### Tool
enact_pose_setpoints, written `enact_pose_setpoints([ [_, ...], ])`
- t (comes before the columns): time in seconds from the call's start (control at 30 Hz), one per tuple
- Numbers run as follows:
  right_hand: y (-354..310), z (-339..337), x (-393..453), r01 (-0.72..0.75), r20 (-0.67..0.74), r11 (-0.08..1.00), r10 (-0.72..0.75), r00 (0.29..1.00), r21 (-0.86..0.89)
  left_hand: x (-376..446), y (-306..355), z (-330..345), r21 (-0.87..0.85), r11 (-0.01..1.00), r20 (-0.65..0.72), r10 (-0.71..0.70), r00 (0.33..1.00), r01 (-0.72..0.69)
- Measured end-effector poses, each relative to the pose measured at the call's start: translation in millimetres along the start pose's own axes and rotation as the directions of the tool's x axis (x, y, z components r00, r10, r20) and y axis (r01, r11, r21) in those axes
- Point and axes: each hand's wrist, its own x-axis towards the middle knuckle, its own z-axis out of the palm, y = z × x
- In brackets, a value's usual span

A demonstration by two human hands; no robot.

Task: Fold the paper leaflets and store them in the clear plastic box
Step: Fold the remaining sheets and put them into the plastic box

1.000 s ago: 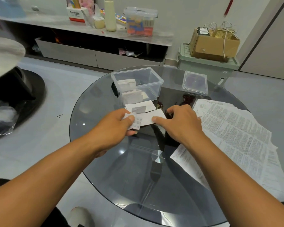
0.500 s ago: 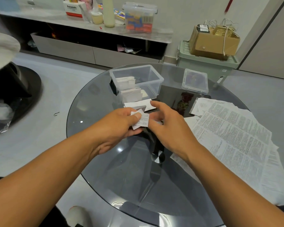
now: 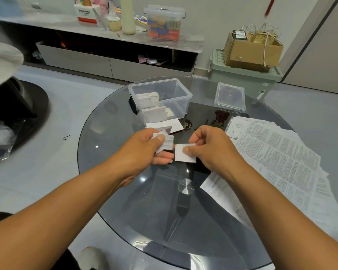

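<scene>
While a printed folded leaflet (image 3: pixel 165 143) is pinched in the left hand (image 3: pixel 142 151), a blank folded leaflet (image 3: pixel 184 152) is pinched in the right hand (image 3: pixel 209 147), near the clear plastic box (image 3: pixel 180 98).

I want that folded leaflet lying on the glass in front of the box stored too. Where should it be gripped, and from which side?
Probably pinch the folded leaflet by its raised near flap, coming from above on the near side: that edge stands up off the glass table, while the clear plastic box blocks the far side.
</scene>
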Motion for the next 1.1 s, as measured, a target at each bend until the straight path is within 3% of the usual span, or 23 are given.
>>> enact_pose_setpoints([
  [0.1,-0.9,-13.7,2.2,0.035,-0.114,0.94,0.005,0.993,0.34,-1.4,-4.1,3.8,0.024,0.998,-0.052,0.059,0.997,-0.058],
  [0.2,-10.0,-28.6,-2.4,0.093,-0.058,0.823,-0.073,0.996,0.56,-2.1,-6.8,7.8,0.092,0.985,-0.098,0.155,0.983,-0.146],
  [0.3,-11.9,-25.4,-11.3,0.225,-0.011,0.893,-0.24,0.971,0.39,-1.0,-6.4,11.3,0.103,0.977,-0.077,0.194,0.978,-0.186],
  [0.47,-9.5,-14.7,-16.5,0.332,-0.016,0.943,-0.333,0.943,-0.028,-1.5,-8.7,10.4,0.124,0.983,0.051,0.133,0.99,-0.138],
  [0.6,-8.4,-15.9,-17.5,0.341,-0.021,0.938,-0.343,0.939,-0.061,-3.1,-7.5,6.2,0.261,0.944,0.077,0.19,0.979,-0.203],
  [0.73,-8.3,-13.4,-19.7,0.351,0.087,0.929,-0.343,0.935,-0.115,-7.5,-7.2,7.2,0.421,0.866,0.093,0.254,0.963,-0.27],
  [0.87,-7.8,-7.7,-20.9,0.388,0.157,0.887,-0.358,0.92,-0.25,-12.6,-2.4,8.3,0.626,0.703,0.142,0.323,0.936,-0.338],
  [1.0,-9.5,-6.4,-24.7,0.453,0.219,0.841,-0.402,0.889,-0.296,-13.7,2.2,2.3,0.697,0.631,0.209,0.274,0.939,-0.339],
  [1.1,-11.5,-4.0,-26.7,0.461,0.293,0.799,-0.368,0.883,-0.387,-11.7,3.9,-8.1,0.709,0.634,0.164,0.277,0.947,-0.309],
])
